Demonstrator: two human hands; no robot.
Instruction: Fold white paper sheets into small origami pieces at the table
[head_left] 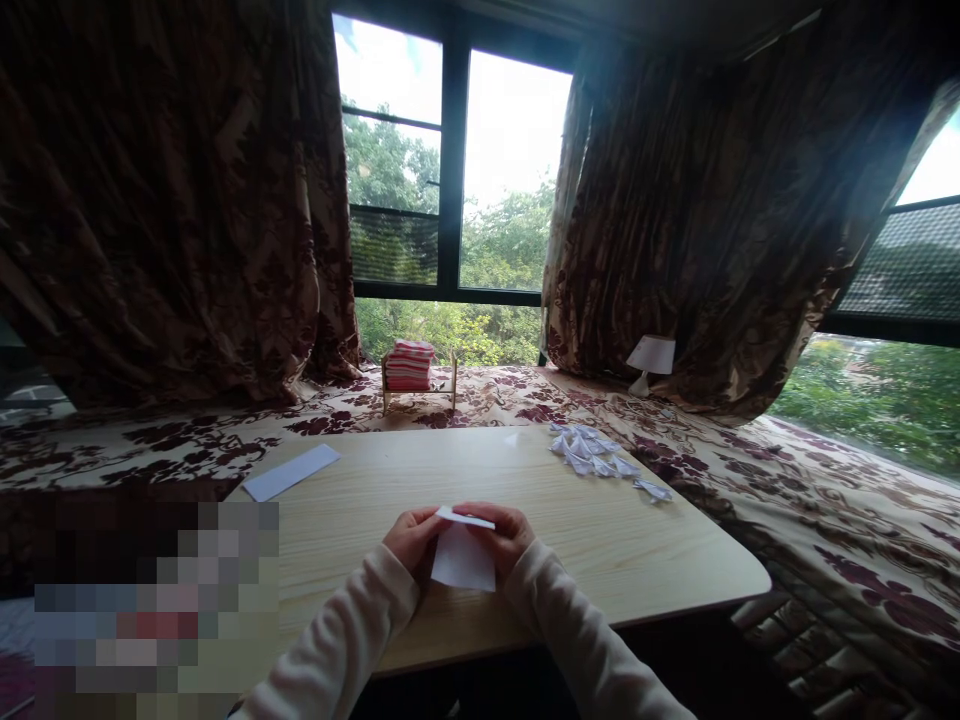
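Note:
Between my two hands is a small sheet of white paper [463,558], held just above the near part of the table. Its upper edge is bent over into a narrow flap, and the lower part hangs flat. My left hand [411,537] pinches the paper at its left side. On the right side, my right hand [510,535] grips it with the thumb against the front. The fingers behind the paper are partly hidden. Both forearms wear light, fleecy sleeves.
The pale wooden table [420,470] carries a stack of white paper strips [292,472] at left and several folded paper pieces [592,452] at right. Behind stand a small rack [454,385] with folded striped cloths [409,366] and a lamp [651,356]. Blurring covers the lower left.

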